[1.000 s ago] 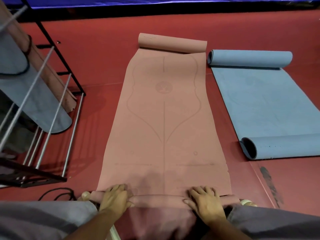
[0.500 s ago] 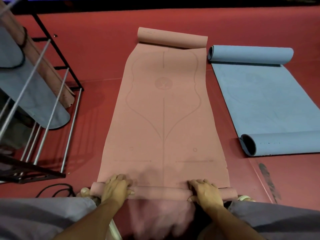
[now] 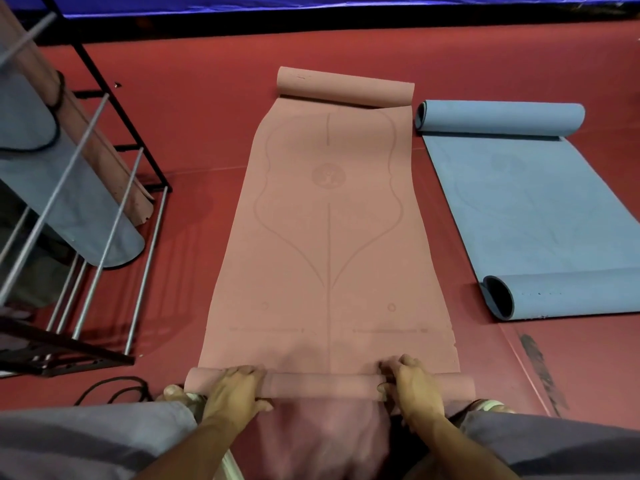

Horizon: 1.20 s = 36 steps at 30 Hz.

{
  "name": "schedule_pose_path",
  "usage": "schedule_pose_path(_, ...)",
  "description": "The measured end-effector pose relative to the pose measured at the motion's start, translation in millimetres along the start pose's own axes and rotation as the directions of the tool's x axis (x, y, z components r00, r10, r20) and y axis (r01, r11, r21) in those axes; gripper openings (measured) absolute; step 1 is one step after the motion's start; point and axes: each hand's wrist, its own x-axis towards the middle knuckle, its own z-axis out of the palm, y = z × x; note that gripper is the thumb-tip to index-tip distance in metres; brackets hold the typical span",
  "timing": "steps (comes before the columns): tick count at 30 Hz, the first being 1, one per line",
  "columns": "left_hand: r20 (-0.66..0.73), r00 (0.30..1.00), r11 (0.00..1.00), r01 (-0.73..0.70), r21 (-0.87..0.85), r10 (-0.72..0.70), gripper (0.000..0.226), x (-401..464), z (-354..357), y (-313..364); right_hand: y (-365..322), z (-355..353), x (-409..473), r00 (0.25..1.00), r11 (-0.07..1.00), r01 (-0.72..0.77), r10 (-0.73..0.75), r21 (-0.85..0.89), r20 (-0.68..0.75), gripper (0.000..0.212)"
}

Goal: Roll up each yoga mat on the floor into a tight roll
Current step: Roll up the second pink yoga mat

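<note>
The pink yoga mat lies flat on the red floor, its near end rolled; my left hand and right hand curl over that roll, gripping it.

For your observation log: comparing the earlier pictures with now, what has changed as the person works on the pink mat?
Both hands, left and right, kept gripping the pink yoga mat, rolling its near end forward into a tighter roll. The blue yoga mat and rack stayed put.

A long pink foam yoga mat lay mid-floor, both ends curled into rolls; beside it, a blue foam yoga mat lay likewise curled.
</note>
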Motion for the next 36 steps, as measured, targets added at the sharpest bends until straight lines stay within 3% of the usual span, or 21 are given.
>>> schedule_pose_path(5,0.093,0.995,0.998,0.038,0.04,-0.041,0.045,16.8,-12.1,8.4,1.5,0.8,-5.0,0.994,0.999,0.034,-0.035,-0.01,-0.103,0.033)
schedule_pose_path(8,0.13,0.989,0.997,0.079,-0.02,-0.076,0.04,24.0,-14.7,7.6,11.8,8.3,-9.4,0.993,0.991,0.117,-0.118,-0.066,-0.012,0.06)
schedule_pose_path(11,0.183,0.977,0.985,0.133,-0.11,-0.111,0.035,29.8,-10.9,3.2,9.9,6.9,-8.4,0.994,0.979,0.106,-0.11,-0.176,-0.011,0.056)
schedule_pose_path(14,0.076,0.99,0.978,0.129,-0.165,-0.118,0.025,42.0,-0.4,-12.5,9.6,5.9,3.9,0.995,0.955,0.065,-0.083,-0.289,-0.049,0.047)
schedule_pose_path(17,0.093,0.982,0.952,0.184,-0.243,-0.165,0.027,44.9,-19.2,2.0,9.9,1.0,14.0,0.997,0.946,0.066,-0.075,-0.316,-0.016,0.041)
schedule_pose_path(21,-0.049,0.982,0.983,0.183,-0.027,-0.185,0.026,41.6,-26.4,9.4,5.0,-10.9,26.9,0.997,0.949,0.077,-0.073,-0.305,0.025,0.047)
schedule_pose_path(24,-0.081,0.983,0.986,0.165,-0.032,-0.167,0.03,45.3,-25.5,13.6,-0.1,-16.6,31.3,0.999,0.977,0.032,-0.032,-0.211,0.004,0.043)
schedule_pose_path(28,-0.128,0.982,0.987,0.124,-0.099,-0.136,0.009,46.0,-26.3,13.3,-4.8,-17.9,33.8,0.999,0.987,-0.039,0.036,-0.155,-0.02,0.029)
schedule_pose_path(32,-0.165,0.981,0.994,0.104,0.022,-0.099,0.036,37.1,-15.7,14.2,-5.7,-8.8,37.2,0.99,0.981,-0.105,0.087,-0.165,-0.109,0.025)
schedule_pose_path(36,-0.146,0.985,0.995,0.098,0.036,-0.092,0.05,34.3,-10.4,12.2,-5.2,-3.0,35.1,0.98,0.998,-0.064,0.06,-0.016,-0.19,0.014)
